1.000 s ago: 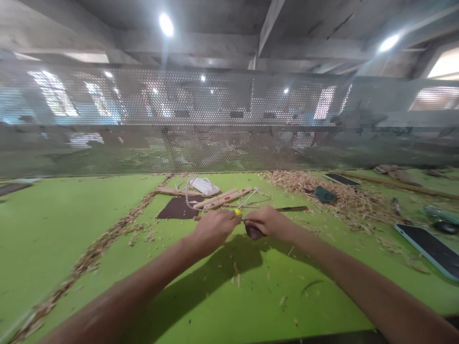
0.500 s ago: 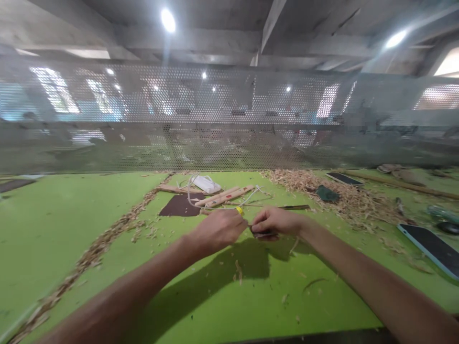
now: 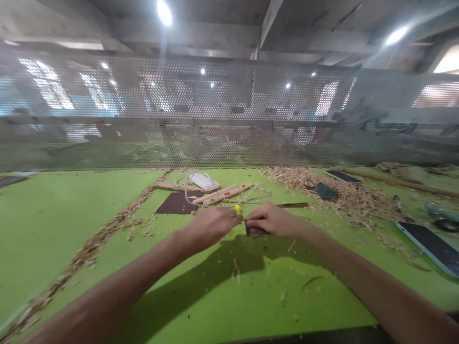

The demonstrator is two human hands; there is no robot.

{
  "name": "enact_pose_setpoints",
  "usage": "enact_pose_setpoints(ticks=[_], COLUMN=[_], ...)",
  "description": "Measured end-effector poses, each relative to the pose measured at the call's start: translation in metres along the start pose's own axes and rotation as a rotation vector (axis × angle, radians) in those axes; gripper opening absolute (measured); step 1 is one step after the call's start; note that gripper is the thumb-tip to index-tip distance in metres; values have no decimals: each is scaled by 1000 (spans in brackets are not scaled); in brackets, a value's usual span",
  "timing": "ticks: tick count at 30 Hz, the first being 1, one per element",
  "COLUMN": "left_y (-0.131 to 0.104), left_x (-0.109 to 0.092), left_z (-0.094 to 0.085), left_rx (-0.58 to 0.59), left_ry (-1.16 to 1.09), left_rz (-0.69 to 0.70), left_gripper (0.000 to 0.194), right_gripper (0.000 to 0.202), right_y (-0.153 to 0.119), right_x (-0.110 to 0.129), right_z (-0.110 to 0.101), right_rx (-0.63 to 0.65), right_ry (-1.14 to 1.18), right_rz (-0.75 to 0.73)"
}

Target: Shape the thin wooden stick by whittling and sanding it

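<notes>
My left hand (image 3: 215,228) is closed, its fingertips pinched together just above the green table. What it grips is mostly hidden; a thin piece seems to show between the two hands. Close by on the right, my right hand (image 3: 274,220) is closed on a small dark brown sheet (image 3: 256,231) that looks like folded sandpaper. Its lower edge hangs below my fingers. Just behind my left fingertips is a small yellow piece (image 3: 238,209). A flat dark brown sheet (image 3: 176,203) and pale wooden strips (image 3: 229,193) with red marks lie behind the hands.
A white device (image 3: 204,181) with a looped cable stands at the back. Wood shavings (image 3: 304,180) are heaped at back right, with a dark green scrap (image 3: 326,191). Phones (image 3: 432,248) lie on the right. A perforated metal screen (image 3: 222,114) borders the green table (image 3: 251,306).
Both hands have shifted slightly left, staying close together. The brown sheet in my right hand has tilted, so more of its face shows. The view has moved a little.
</notes>
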State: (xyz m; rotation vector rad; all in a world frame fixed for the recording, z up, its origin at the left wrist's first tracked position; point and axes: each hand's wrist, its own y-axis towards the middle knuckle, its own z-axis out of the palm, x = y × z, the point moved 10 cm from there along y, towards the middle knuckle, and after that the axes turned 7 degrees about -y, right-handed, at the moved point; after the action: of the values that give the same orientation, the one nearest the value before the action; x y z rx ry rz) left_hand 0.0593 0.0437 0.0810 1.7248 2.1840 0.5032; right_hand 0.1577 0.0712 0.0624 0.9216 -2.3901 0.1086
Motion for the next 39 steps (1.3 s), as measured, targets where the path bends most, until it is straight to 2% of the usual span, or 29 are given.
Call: enact_pose_setpoints(ticks=[3,6,8,9,12,15,17,18,20,22,25,27,29,31,33,35,37,39], left_y=[2,0,-1,-1,2,4,6,7,6,5,0,-4,-3,2,6,7,7,5], left_x=[27,46,48,44,12,-9,-19,-20,-17,-2,39,52,44,22,1,-15,-23,-20], left_z=[-4,-1,0,2,10,2,-3,-5,-5,-2,2,7,10,7,6,4,4,3], left_rx=[1,43,31,33,53,-10,-25,-27,-32,-13,-23,-7,18,22,21,10,1,-26], left_ry=[-240,-384,-336,-284,-84,16,55,67,44,-62,-316,-432,-407,-257,-115,-26,28,32], left_rz=[-189,-360,-368,-318,-53,45,85,95,101,40,-247,-376,-341,-189,-81,5,70,96], left_gripper=[37,41,38,34,32,33,35,35,35,36,38,39,38,37,36,36,35,34], right_gripper=[27,29,27,25,24,35,39,39,35,28,30,29,25,24,33,43,48,47], right_y=[-2,-4,1,4,5,-4,-8,-8,-4,2,2,1,3,5,-1,-9,-12,-7], right_x=[20,28,18,7,-23,-30,-27,-26,-25,-17,6,14,7,-10,-25,-29,-28,-29], right_z=[-5,0,1,1,10,19,21,21,15,5,-9,-13,-12,-3,11,25,31,28], right_rx=[-270,-374,-310,-238,22,231,295,287,183,-8,-307,-373,-272,-65,148,311,379,309], right_ry=[-442,-619,-493,-362,150,546,634,603,396,79,-272,-310,-199,25,303,534,631,552], right_rz=[-195,-271,-195,-125,92,195,207,201,160,60,-140,-212,-160,-8,145,217,227,200])
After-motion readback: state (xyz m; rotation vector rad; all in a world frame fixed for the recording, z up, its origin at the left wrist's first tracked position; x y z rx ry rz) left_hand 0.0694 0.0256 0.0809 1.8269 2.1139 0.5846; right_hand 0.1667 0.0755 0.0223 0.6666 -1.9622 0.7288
